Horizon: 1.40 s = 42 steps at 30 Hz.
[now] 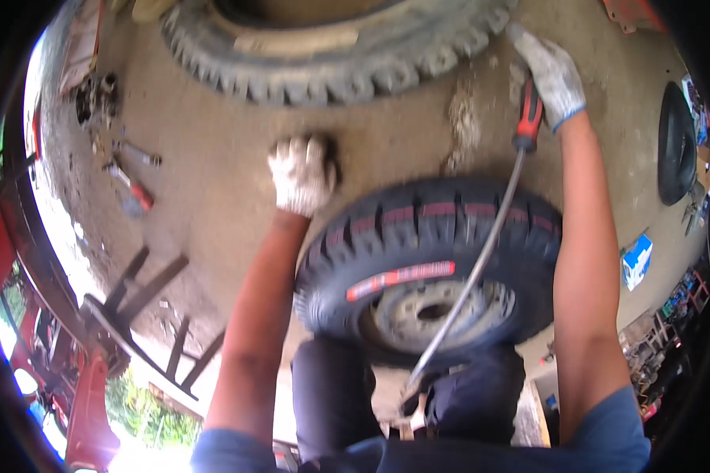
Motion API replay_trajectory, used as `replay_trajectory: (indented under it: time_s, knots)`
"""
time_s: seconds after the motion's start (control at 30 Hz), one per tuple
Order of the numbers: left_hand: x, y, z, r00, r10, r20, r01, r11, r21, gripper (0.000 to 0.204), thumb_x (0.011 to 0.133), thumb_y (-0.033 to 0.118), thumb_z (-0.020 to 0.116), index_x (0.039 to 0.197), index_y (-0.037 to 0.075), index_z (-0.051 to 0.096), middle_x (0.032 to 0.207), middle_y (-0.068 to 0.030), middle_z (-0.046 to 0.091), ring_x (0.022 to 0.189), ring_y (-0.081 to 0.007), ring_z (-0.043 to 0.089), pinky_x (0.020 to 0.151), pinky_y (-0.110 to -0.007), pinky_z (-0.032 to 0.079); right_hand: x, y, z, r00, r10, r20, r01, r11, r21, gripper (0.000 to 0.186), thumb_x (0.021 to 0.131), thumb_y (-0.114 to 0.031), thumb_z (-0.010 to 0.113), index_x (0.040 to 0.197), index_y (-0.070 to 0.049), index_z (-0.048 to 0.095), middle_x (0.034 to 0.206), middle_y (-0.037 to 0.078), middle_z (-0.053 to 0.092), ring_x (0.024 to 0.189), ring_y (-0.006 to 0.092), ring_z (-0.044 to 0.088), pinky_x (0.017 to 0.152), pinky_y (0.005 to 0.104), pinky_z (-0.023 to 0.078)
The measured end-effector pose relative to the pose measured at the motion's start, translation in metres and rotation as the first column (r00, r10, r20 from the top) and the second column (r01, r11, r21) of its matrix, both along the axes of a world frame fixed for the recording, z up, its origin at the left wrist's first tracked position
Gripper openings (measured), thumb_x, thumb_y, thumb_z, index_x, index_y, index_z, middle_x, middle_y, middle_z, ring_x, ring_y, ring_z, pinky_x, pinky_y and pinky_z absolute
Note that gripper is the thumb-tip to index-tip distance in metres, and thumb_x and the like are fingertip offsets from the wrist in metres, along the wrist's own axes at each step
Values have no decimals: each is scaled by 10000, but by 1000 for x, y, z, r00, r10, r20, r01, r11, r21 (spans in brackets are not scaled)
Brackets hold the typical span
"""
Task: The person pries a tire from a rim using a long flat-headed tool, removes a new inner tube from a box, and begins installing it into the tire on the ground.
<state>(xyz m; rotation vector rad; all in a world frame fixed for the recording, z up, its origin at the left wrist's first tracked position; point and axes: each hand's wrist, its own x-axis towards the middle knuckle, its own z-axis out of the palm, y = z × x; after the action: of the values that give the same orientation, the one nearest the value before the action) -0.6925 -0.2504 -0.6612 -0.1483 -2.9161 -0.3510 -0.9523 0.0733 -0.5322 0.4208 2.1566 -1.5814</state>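
My left hand, in a white knit glove, is closed in a fist with nothing visible in it, left of the upright tire. My right hand, gloved too, is wrapped about the end of a long pry bar's red-and-black handle; the fingers are partly hidden. The bar's metal shaft slants across the front of a black tire on a pale steel wheel, its tip down between my knees. That tire has a red label and stands against my legs. A worn, dusty tire lies on the ground ahead.
At the left lie a red-handled tool, a wrench and a dark metal part. A metal frame stands nearer. At the right are a black rubber tube, a blue-and-white box and cluttered parts.
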Motion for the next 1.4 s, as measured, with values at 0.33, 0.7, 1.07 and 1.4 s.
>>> replay_trajectory:
  time_s: [0.33, 0.7, 1.07, 1.4]
  knots:
    - [-6, -4, 16, 986, 32, 164, -29, 999, -22, 414, 841, 277, 713, 1204, 81, 681, 1190, -181, 667, 1162, -418, 609, 1010, -579, 457, 84, 180, 128, 754, -451, -478, 436, 888, -149, 250, 1049, -288, 723, 1090, -47, 675, 790, 75, 641, 690, 231, 661, 640, 412, 574]
    - [98, 39, 180, 779, 116, 616, -477, 747, 463, 1003, 938, 819, 546, 1531, 10, 579, 1494, -257, 643, 1423, -372, 596, 1199, -430, 433, 483, 209, 240, 970, 244, 18, -220, 837, 502, 466, 984, -486, 723, 1079, -33, 771, 851, 165, 757, 760, 296, 740, 723, 443, 564]
    - [200, 43, 203, 810, 397, 432, -558, 748, 360, 791, 994, 664, 562, 1430, 8, 641, 1389, -279, 676, 1341, -419, 625, 1124, -474, 495, 661, 69, 170, 913, -94, 397, 158, 979, -131, 421, 905, -162, 780, 1251, 27, 633, 1004, 105, 703, 693, 180, 722, 656, 306, 639]
    - [190, 230, 197, 754, 151, 639, -543, 690, 478, 526, 1056, 425, 490, 1250, -11, 711, 1350, -315, 679, 1350, -446, 612, 1161, -506, 463, 682, 70, 113, 980, 160, -120, -102, 916, 388, 412, 1020, -301, 638, 1304, -11, 569, 1069, 352, 697, 942, 524, 698, 838, 595, 561]
